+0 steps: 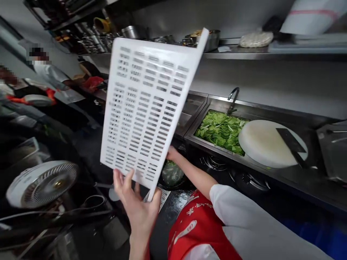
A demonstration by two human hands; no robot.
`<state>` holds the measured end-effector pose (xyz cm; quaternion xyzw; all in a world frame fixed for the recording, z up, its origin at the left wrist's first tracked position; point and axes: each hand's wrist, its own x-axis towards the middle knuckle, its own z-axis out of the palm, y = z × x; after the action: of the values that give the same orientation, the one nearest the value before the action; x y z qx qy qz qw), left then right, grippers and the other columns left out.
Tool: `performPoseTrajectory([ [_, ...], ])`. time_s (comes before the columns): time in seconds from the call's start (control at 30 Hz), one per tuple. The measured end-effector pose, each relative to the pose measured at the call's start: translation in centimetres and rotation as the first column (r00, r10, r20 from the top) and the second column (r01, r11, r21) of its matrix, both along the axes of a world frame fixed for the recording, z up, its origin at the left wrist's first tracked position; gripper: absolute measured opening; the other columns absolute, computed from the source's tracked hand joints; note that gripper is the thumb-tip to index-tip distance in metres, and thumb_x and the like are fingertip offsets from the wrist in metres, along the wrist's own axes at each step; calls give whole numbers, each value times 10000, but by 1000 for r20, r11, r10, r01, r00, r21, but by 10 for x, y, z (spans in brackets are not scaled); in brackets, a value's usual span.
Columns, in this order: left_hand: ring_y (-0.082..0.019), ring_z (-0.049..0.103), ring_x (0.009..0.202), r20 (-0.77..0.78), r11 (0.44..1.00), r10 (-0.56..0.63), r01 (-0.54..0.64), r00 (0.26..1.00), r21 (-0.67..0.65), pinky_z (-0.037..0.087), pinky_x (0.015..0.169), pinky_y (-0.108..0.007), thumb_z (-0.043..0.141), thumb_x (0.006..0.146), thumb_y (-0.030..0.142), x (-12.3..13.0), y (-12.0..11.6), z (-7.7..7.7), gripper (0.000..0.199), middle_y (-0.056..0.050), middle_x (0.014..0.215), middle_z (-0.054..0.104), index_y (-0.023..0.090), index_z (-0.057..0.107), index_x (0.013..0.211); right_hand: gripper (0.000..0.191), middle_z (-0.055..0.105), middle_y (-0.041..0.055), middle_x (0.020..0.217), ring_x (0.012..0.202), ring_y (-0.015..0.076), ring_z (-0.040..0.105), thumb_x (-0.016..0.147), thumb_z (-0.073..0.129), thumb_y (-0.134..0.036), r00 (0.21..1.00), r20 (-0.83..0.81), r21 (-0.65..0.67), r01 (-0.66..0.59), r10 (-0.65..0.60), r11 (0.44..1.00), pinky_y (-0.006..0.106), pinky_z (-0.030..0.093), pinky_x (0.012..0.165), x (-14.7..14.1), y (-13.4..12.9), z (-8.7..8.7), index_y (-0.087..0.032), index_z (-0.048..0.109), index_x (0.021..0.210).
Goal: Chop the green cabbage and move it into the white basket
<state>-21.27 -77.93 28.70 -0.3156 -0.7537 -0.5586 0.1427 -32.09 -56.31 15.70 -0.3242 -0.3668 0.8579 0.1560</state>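
A white plastic tray with rows of slots is held up on its side in front of me, tilted slightly to the right. Along its lower edge, my left hand grips it, thumb at the right corner and fingers against the slotted face. My right hand is at the tray's right side, lower down; its fingers are mostly hidden behind the rim. Beneath that hand, a dark round container with greens under clear plastic shows on the floor side.
Leafy greens fill the sink at right. Beside it, a round white chopping board carries a cleaver. A fan stands at left. Two people are at the far left. A shelf holds pots above.
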Motion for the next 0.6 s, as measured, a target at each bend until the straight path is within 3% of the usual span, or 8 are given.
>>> performPoseTrajectory([
  [0.07, -358, 356, 1551, 161, 999, -44, 41, 986, 27, 576, 1033, -384, 832, 662, 195, -1, 26, -9, 1062, -107, 1759, 87, 332, 360, 1604, 44, 730, 23, 754, 750, 165, 726, 931, 632, -156, 996, -5, -59, 85, -86, 995, 332, 629, 777, 17, 50, -9, -114, 638, 941],
  [0.17, -303, 608, 1329, 323, 998, -61, 50, 945, 41, 598, 964, -334, 816, 699, 224, -9, 66, -36, 1099, -142, 1668, 343, 309, 274, 1652, 115, 750, 49, 840, 755, 178, 731, 893, 679, -180, 965, -2, -70, 263, -264, 962, 339, 643, 777, 51, 119, -26, -140, 643, 994],
  [0.23, -276, 689, 1137, 384, 1000, -20, 23, 923, -4, 601, 932, -344, 809, 690, 252, -19, 98, -64, 943, -130, 1409, 608, 236, 441, 1558, 192, 758, 61, 914, 768, 191, 734, 876, 685, -204, 931, 10, -6, 365, -365, 931, 356, 650, 765, 74, 163, -39, -147, 642, 1054],
  [0.3, -254, 697, 954, 457, 997, 72, -54, 887, -53, 601, 882, -361, 784, 659, 277, -31, 136, -100, 659, -79, 1079, 704, 167, 635, 1292, 264, 758, 63, 991, 825, 202, 741, 868, 667, -226, 906, 37, 123, 414, -421, 902, 360, 651, 769, 93, 209, -50, -163, 622, 1120],
  [0.4, -200, 655, 816, 654, 984, 121, -176, 746, 19, 587, 833, -353, 726, 612, 282, -40, 204, -156, 422, -23, 886, 671, 166, 645, 1009, 334, 748, 72, 1112, 998, 205, 729, 864, 632, -225, 886, 69, 415, 392, -458, 821, 340, 630, 871, 109, 278, -64, -176, 595, 1192],
  [0.5, -159, 642, 790, 832, 947, 20, -277, 555, 162, 575, 827, -330, 680, 568, 222, -36, 274, -202, 403, -1, 877, 653, 185, 606, 963, 369, 729, 101, 1201, 1095, 191, 696, 855, 626, -191, 878, 95, 656, 299, -469, 693, 316, 574, 994, 110, 344, -76, -161, 587, 1221],
  [0.53, -155, 642, 787, 866, 936, -10, -301, 500, 184, 575, 822, -328, 664, 559, 200, -34, 295, -214, 400, 3, 870, 645, 190, 597, 953, 376, 730, 109, 1196, 1074, 192, 699, 857, 640, -196, 882, 123, 688, 254, -455, 680, 320, 572, 991, 109, 363, -80, -155, 586, 1226],
  [0.6, -153, 639, 779, 912, 924, -43, -330, 409, 192, 582, 807, -334, 636, 557, 173, -32, 333, -233, 362, 11, 844, 619, 199, 568, 911, 375, 750, 113, 1115, 964, 206, 720, 886, 657, -254, 912, 210, 676, 125, -353, 726, 348, 598, 916, 108, 397, -89, -148, 590, 1240],
])
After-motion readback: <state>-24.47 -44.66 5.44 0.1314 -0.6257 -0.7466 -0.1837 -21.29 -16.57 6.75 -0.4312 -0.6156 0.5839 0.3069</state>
